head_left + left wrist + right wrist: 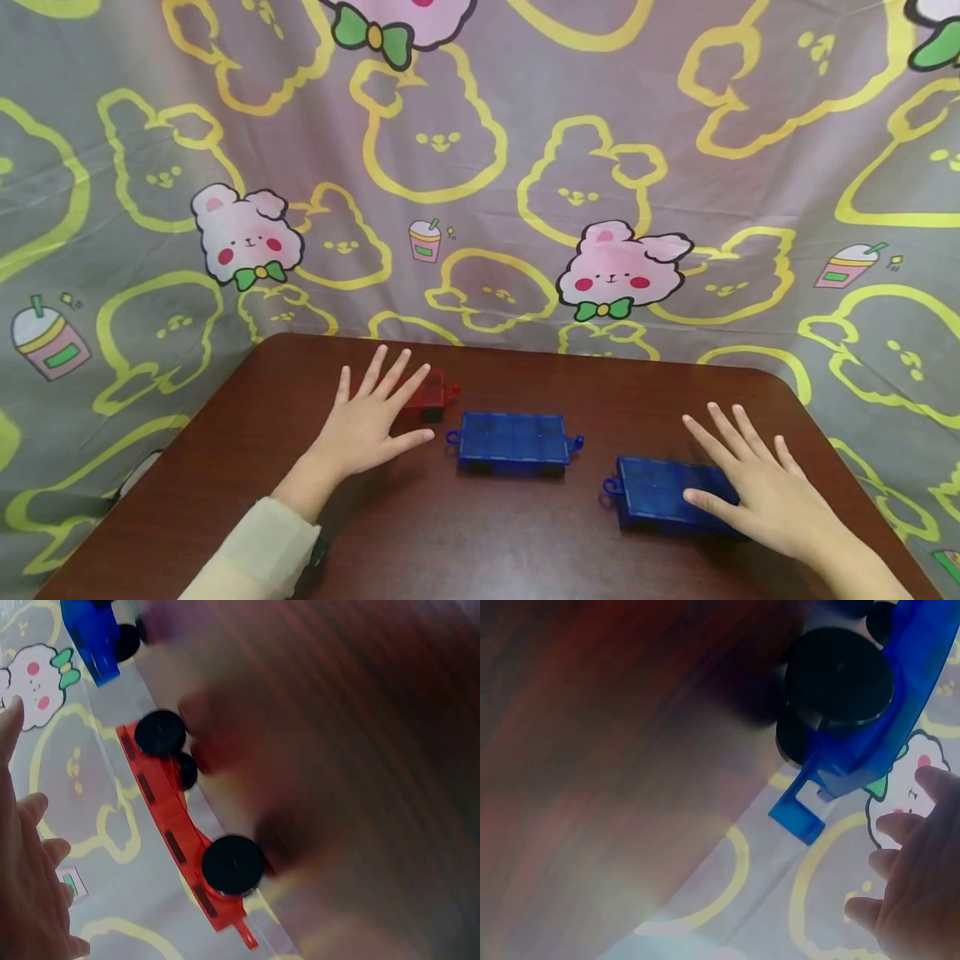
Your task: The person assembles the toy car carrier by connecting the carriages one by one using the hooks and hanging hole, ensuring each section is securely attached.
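Note:
Spread wide, my left hand (366,429) hovers over a red toy train wagon (431,398) and covers most of it in the head view. The left wrist view shows that wagon from the side, with black wheels (232,865) and my fingers beyond it. A blue flat-topped wagon (513,439) sits between my hands, a coupling ring at its left end and a hook at its right. My right hand (776,496), fingers straight and apart, overlaps the right end of a second blue wagon (656,493). Its wheels and square-holed coupling (799,817) show in the right wrist view.
The wagons stand in a loose diagonal row on a dark brown table (480,537) with rounded back corners. A grey curtain (480,225) printed with yellow outlines and pink rabbit faces hangs behind and beside it.

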Available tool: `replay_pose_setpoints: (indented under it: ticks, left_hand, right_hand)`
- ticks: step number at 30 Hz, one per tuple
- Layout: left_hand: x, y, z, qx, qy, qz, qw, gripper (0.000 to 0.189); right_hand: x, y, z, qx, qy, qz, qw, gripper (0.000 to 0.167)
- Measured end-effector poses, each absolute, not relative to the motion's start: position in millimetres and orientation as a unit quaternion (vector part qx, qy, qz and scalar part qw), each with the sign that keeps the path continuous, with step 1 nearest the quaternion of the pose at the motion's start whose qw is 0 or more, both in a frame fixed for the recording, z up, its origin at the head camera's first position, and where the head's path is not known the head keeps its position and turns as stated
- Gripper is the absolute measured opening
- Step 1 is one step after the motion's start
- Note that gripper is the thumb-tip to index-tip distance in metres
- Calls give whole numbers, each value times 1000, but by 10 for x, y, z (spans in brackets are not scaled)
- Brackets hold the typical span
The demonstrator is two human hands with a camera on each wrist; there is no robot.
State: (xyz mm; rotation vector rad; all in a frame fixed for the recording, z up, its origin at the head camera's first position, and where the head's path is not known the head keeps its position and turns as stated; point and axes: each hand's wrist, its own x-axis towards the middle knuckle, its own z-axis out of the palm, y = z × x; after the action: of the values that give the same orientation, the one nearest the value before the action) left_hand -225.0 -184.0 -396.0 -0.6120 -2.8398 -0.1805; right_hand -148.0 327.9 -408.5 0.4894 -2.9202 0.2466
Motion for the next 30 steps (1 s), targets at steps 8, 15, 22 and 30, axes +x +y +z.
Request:
replay_pose_setpoints:
  ticks: [8,15,22,30]
  left_hand:
    - [-2183,-1634,-3989,-260,-959,-73,90,89]
    - [-2200,-1511,-4006,-300,-950,-73,55,85]
    - [-2233,-1419,-4018,-341,-935,-92,29,80]
    - [-2308,-1329,-4042,-377,-918,-120,-12,80]
  right_hand:
    - [-1428,3229,-4172,168,-979,100,61,87]
    - [-1404,3207,-4225,167,-979,113,41,85]
    - [-1386,3203,-4253,167,-978,125,27,88]
    - [-1401,3208,-4270,191,-975,113,25,93]
